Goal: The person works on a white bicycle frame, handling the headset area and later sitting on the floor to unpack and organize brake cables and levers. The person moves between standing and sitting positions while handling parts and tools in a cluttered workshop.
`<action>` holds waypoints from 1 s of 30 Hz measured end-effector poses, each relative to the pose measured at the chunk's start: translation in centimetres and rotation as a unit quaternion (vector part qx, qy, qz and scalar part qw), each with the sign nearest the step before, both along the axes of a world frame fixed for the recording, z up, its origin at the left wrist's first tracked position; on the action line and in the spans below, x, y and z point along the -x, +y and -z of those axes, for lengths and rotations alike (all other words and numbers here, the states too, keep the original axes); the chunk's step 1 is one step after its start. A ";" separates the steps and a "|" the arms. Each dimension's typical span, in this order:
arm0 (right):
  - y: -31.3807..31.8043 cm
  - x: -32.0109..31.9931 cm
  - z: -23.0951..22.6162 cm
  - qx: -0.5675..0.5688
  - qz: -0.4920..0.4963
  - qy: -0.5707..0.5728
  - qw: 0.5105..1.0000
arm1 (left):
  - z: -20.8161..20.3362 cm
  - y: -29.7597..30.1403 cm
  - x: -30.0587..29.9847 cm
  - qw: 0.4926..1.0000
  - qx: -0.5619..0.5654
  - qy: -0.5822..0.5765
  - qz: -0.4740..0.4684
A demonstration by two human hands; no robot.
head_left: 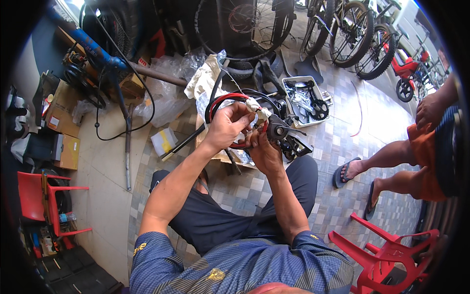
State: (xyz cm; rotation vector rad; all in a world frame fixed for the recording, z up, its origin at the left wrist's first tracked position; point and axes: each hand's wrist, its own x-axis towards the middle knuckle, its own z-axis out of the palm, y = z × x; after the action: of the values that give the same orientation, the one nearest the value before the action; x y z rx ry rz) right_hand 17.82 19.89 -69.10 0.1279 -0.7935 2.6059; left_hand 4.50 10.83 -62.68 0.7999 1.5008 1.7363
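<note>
In front of me is a coiled bundle of red and black bicycle cables [223,100], with a white wrapping [253,104] around part of it. My left hand [228,126] is closed at the near side of the bundle, thumb and fingers pinched just below the wrapping; what lies between them is too small to make out. Closed on the bundle from the right, my right hand [267,153] has a bit of red cable showing at its fingertips. Black lever-like bicycle parts [283,130] hang beside that hand. A crumpled white cloth [203,77] lies beyond the coil.
A white tray [323,92] holds metal bicycle parts, including a crankset. At left stand a blue bicycle frame [100,54], cardboard boxes [67,151] and a red chair [34,196]. Several bicycles [351,34] line the back. Another person's legs [391,156] and a red stool [391,252] are at right.
</note>
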 end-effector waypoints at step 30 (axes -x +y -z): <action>0.8 -2.2 2.4 -0.234 0.047 -0.088 0.967 | -0.3 0.2 -2.3 0.996 -0.074 -0.038 0.031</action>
State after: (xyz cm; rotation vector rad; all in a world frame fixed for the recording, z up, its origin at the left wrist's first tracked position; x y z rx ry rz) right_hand 20.00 20.67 -71.49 -0.0088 -1.4324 2.3166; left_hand 6.82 10.99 -62.38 0.8365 1.2971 1.8261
